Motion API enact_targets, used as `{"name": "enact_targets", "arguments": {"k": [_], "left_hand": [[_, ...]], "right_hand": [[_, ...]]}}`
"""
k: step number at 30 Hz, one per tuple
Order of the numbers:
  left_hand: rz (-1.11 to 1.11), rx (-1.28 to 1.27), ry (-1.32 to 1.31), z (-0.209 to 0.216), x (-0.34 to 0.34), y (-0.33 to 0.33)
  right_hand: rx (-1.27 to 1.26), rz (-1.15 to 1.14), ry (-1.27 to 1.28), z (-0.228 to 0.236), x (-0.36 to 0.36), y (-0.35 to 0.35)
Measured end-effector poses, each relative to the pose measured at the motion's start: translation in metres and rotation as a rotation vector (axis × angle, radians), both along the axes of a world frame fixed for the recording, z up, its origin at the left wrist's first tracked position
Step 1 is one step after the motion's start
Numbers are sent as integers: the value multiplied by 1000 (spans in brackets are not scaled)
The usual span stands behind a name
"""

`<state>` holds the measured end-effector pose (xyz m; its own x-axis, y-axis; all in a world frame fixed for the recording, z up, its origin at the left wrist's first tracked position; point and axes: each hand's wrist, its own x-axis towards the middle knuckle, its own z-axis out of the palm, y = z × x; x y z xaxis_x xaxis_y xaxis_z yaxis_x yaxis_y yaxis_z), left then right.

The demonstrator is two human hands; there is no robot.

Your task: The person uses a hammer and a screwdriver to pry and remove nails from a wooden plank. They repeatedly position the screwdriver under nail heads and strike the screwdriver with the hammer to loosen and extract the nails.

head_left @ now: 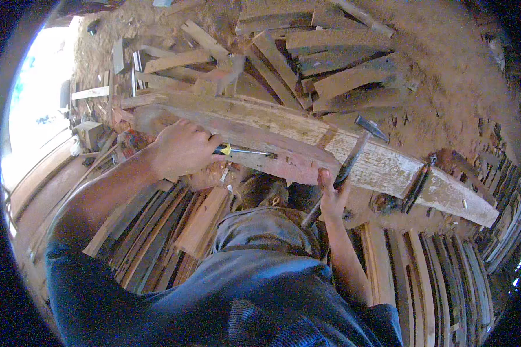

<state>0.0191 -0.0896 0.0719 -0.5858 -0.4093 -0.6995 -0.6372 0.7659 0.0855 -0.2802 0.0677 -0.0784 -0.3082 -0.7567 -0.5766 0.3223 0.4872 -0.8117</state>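
evidently both hands are occupied near the middle of the frame. the left hand (185, 149), left of centre, has its fingers curled closely round the handle of a slim driver-like tool (226, 149), yellow and black at the grip, its metal shaft pointing right. the tip lies over a reddish plank (298, 163) at a dark mark; whether it bites into the wood, i cannot tell. the right hand (334, 196), right of centre, is wrapped about the dark handle of a hammer (347, 168), the thumb showing on the left side; how tight that hold is cannot be judged. the hammer head points to the upper right, above the worktop (388, 165), a long pale beam running from the upper left to the right of the frame.

the slim tool looks light and rigid, best taken by its thick handle, clear of the shaft. the hammer is probably head-heavy and stiff; a grip lower on the handle should give more swing, one nearer the head more control. the plank seems stiff and fairly heavy, rough rather than slippery, perhaps prone to splitting along the grain, so its long edges look the safest hold.

dark pincer-like tools (419, 184) lie across the beam at right. no brand, label or writing can be read on any of these things.
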Motion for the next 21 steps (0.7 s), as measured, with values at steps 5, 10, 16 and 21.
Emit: {"name": "enact_targets", "arguments": {"k": [5, 10, 16, 21], "left_hand": [[43, 74, -32, -13, 13, 3], [-81, 49, 13, -30, 29, 7], [-83, -16, -31, -33, 36, 11], [14, -129, 43, -19, 20, 19]], "right_hand": [[35, -14, -58, 4, -2, 1], [-47, 56, 120, -5, -5, 5], [8, 63, 10, -10, -7, 9], [-68, 124, 64, -16, -6, 9]]}}
